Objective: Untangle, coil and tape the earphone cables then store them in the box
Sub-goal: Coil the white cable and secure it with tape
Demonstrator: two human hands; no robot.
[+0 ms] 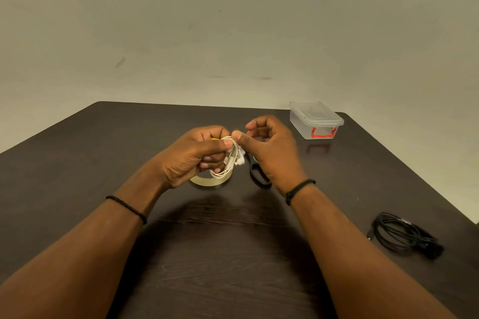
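Both forearms reach forward from the bottom corners and meet in the middle, each wrist wearing a dark band. The left hand (193, 156) has its fingers curled inward in a closed grip, thumb stretched toward the right. The right hand (269, 149) pinches thumb against forefinger right beside the left thumb tip, its other fingers curled loosely above.

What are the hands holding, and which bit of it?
Both hands hold the coiled white earphone cable. The left hand grips the coil at its top, and the right hand pinches the same top part between thumb and finger.
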